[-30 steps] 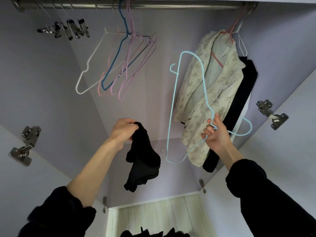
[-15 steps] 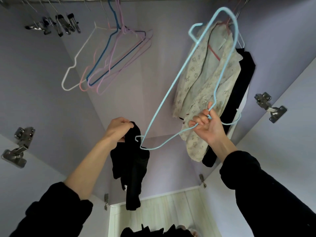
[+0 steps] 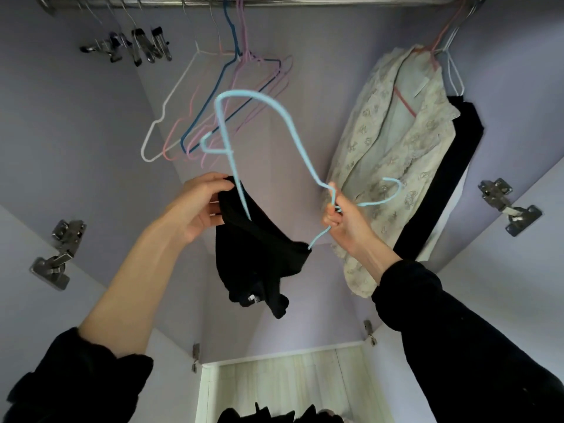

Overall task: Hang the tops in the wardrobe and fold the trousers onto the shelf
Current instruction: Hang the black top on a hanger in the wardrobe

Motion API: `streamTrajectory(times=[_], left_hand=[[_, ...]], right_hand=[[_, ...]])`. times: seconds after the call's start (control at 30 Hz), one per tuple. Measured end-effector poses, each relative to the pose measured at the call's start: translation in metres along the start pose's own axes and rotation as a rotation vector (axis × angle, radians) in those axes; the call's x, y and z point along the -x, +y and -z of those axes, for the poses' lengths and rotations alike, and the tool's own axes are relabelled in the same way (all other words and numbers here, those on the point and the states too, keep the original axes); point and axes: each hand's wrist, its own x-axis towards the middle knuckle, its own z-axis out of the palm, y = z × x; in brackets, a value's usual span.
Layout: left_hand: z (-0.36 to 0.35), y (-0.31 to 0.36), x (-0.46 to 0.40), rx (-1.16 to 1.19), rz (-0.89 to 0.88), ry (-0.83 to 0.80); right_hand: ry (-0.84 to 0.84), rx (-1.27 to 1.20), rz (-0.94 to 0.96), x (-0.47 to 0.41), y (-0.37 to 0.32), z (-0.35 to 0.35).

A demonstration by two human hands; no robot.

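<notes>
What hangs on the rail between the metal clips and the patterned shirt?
In the head view, a bunch of empty hangers hangs on the rail between the clips and the shirt.

A steel rail (image 3: 305,0) carries empty hangers (image 3: 213,96) and a patterned shirt (image 3: 393,154).

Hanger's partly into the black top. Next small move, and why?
Probably the left hand draws the black top further along the light blue hanger. One hanger arm is inside the fabric, the rest is bare, and the right hand grips it near the hook.
</notes>
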Motion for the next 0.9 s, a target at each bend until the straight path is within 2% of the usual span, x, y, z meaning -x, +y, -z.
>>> streamTrajectory(times=[0.07, 0.23, 0.4, 0.5, 0.63, 0.73, 0.8, 0.9], left_hand=[[0.003, 0.005, 0.000, 0.072, -0.004, 0.008], [0.021, 0.011, -0.002, 0.209, 0.021, 0.025], [0.043, -0.008, -0.005, 0.331, 0.122, 0.176], [0.038, -0.017, -0.008, 0.225, 0.134, 0.253], [0.041, -0.017, -0.013, 0.227, 0.112, 0.339], [0.043, -0.017, -0.016, 0.172, 0.066, 0.398], [0.038, -0.018, -0.017, 0.022, 0.014, 0.427], [0.026, -0.025, -0.015, -0.290, -0.009, 0.367]], right_hand=[[-0.042, 0.086, 0.007, 0.001, 0.003, -0.007], [0.054, 0.229, 0.020, -0.005, 0.009, 0.003], [0.155, 0.368, 0.034, -0.002, -0.007, 0.027], [0.161, 0.546, 0.092, -0.002, -0.017, 0.022], [0.147, 0.705, 0.135, -0.005, -0.029, 0.019], [0.104, 1.001, 0.163, -0.003, -0.034, 0.020], [0.083, 1.188, 0.201, 0.000, -0.035, 0.017], [0.023, 1.245, 0.209, 0.005, -0.042, 0.009]])
